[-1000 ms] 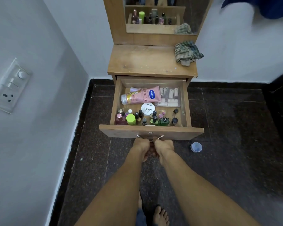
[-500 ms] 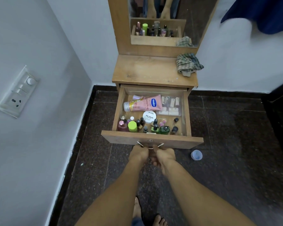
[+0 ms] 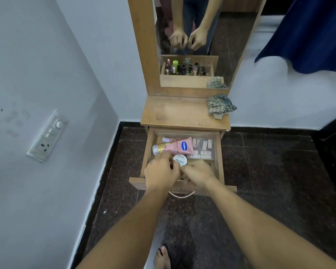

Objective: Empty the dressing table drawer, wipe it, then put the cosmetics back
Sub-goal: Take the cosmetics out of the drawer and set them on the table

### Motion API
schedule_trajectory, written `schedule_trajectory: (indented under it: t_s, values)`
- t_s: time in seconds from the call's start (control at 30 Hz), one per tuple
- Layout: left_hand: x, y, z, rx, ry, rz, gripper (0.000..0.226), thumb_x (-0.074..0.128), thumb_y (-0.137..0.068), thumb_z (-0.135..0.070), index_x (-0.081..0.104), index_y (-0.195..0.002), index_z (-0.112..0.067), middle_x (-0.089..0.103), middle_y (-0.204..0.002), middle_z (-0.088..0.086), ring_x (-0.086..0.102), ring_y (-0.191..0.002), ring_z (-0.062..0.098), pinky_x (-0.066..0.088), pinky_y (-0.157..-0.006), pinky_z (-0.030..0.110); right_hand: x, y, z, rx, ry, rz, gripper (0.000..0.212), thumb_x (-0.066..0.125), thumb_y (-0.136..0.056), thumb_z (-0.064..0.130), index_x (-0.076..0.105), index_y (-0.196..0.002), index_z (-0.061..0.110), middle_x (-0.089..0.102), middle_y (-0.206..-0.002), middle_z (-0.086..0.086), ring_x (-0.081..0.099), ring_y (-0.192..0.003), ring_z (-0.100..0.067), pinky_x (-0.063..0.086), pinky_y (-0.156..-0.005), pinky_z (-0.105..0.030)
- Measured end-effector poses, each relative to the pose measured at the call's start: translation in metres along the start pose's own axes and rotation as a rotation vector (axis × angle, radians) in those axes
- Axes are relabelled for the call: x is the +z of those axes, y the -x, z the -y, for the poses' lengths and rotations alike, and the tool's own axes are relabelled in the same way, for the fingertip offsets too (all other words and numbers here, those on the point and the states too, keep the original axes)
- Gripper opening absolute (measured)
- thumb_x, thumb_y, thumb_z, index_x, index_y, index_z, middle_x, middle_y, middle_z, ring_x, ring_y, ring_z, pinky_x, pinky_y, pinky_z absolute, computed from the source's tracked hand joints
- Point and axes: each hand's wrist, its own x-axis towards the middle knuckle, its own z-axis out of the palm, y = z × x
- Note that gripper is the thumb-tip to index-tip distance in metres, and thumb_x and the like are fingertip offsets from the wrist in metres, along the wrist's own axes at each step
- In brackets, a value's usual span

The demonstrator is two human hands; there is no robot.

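The wooden drawer [image 3: 218, 152] of the dressing table stands pulled out. At its back lie a pink lotion tube [image 3: 175, 147], a clear box of small sticks [image 3: 203, 149] and a round white nail polish jar [image 3: 180, 160]. My left hand [image 3: 160, 173] and my right hand [image 3: 197, 174] reach into the front of the drawer, side by side, fingers curled downward. They cover the small bottles there, so whether either hand grips one is hidden. A checked cloth [image 3: 220, 105] lies crumpled on the table top [image 3: 178, 113].
The mirror [image 3: 231, 35] above the table reflects both hands and the bottles. A metal handle [image 3: 180, 195] hangs on the drawer front. A wall with a switchboard [image 3: 47, 135] is close on the left; blue fabric [image 3: 308, 32] hangs at upper right. My bare foot [image 3: 162, 257] stands on dark floor.
Both hands have left the drawer handle and moved up and forward into the front of the open drawer, over the small bottles. The view has tilted upward.
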Motion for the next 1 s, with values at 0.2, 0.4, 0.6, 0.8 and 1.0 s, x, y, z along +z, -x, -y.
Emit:
schedule_trajectory:
  t_s: [0.2, 0.4, 0.6, 0.8, 1.0]
  values:
    - [0.022, -0.066, 0.006, 0.053, -0.050, 0.114, 0.038, 0.059, -0.095, -0.025, 0.054, -0.131, -0.014, 0.056, -0.131, 0.009, 0.056, -0.115, 0.027, 0.053, -0.091, 0.040, -0.012, -0.067, 0.032, -0.063, 0.199, -0.245, 0.021, 0.056, -0.089, 0.015, 0.077, -0.087, 0.013, 0.077, -0.088, -0.008, 0.069, -0.074, -0.023, 0.058, -0.071, -0.033]
    - [0.044, -0.105, 0.040, 0.008, -0.210, 0.249, 0.062, 0.066, -0.093, -0.021, 0.039, -0.148, -0.015, 0.046, -0.145, 0.010, 0.045, -0.134, 0.027, 0.047, -0.102, 0.040, -0.014, -0.120, 0.036, 0.060, 0.328, -0.311, 0.010, 0.060, -0.098, 0.019, 0.069, -0.104, 0.019, 0.065, -0.095, -0.003, 0.060, -0.081, -0.018, 0.052, -0.071, -0.029]
    - [0.065, -0.124, 0.059, 0.089, -0.367, 0.318, 0.063, 0.070, -0.089, -0.025, 0.043, -0.145, -0.016, 0.048, -0.141, 0.009, 0.045, -0.132, 0.030, 0.049, -0.099, 0.041, 0.000, -0.161, 0.016, 0.158, 0.310, -0.338, 0.019, 0.067, -0.093, 0.028, 0.068, -0.101, 0.012, 0.070, -0.098, -0.005, 0.067, -0.087, -0.021, 0.058, -0.079, -0.034]
    - [0.074, -0.132, 0.066, 0.136, -0.418, 0.276, 0.059, 0.069, -0.090, -0.024, 0.045, -0.143, -0.015, 0.045, -0.141, 0.011, 0.044, -0.132, 0.029, 0.048, -0.100, 0.039, 0.003, -0.180, 0.007, 0.149, 0.225, -0.285, 0.014, 0.071, -0.090, 0.030, 0.067, -0.097, 0.018, 0.073, -0.097, -0.005, 0.072, -0.087, -0.022, 0.063, -0.082, -0.043]
    - [0.063, -0.131, 0.068, 0.125, -0.307, 0.203, 0.055, 0.070, -0.087, -0.037, 0.049, -0.134, -0.016, 0.047, -0.135, 0.007, 0.045, -0.129, 0.025, 0.050, -0.096, 0.037, -0.015, -0.148, 0.045, -0.022, 0.104, -0.259, 0.003, 0.064, -0.092, 0.017, 0.066, -0.092, 0.020, 0.073, -0.100, -0.003, 0.071, -0.089, -0.018, 0.063, -0.077, -0.039]
